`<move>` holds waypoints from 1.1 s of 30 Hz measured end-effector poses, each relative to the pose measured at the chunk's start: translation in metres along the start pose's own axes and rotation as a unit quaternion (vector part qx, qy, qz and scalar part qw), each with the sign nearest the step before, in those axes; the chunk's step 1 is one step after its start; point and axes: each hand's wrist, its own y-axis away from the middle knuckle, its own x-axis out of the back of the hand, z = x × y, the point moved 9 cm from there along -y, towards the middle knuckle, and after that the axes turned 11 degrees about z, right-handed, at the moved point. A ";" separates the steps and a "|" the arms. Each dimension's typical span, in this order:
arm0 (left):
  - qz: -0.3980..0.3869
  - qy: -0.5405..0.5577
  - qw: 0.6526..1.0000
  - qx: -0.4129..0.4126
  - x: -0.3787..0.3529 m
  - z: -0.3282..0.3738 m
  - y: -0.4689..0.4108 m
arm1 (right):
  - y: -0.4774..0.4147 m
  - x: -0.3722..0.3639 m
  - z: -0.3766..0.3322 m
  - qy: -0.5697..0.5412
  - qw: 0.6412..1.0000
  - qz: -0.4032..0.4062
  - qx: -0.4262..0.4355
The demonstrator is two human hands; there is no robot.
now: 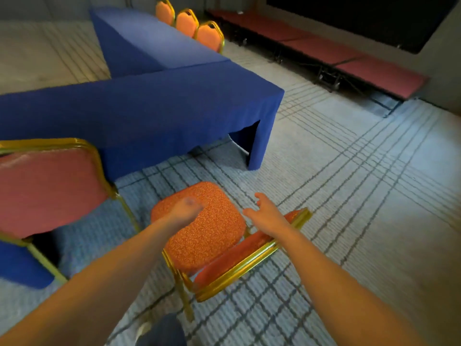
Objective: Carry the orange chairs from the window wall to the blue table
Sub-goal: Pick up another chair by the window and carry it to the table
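Standing right behind an orange chair (202,228), the person is facing the blue table (149,108); the chair is resting on the carpet (349,196) just short of it. Its gold backrest rail (249,262) is running lower left to upper right beneath the forearms. The right hand (265,217) is hovering just above the rail's upper end, fingers spread, holding nothing, the nearer of the 2. The left hand (185,208) is showing blurred over the seat; its grip cannot be told. 3 more orange chairs (187,23) are lining the table's far side.
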 end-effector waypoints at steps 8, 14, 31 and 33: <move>0.046 -0.015 0.998 0.048 -0.012 -0.025 -0.022 | -0.050 -0.014 0.022 0.055 0.994 -0.095 -0.005; 0.034 -0.003 0.993 0.115 -0.037 -0.042 -0.033 | -0.086 -0.023 0.045 0.105 0.982 -0.149 -0.042; 0.129 0.024 0.917 0.377 -0.085 -0.134 0.014 | -0.174 -0.079 0.112 0.302 0.881 -0.363 0.040; 0.112 -0.007 0.906 0.409 -0.096 -0.146 0.027 | -0.178 -0.076 0.129 0.322 0.870 -0.373 0.024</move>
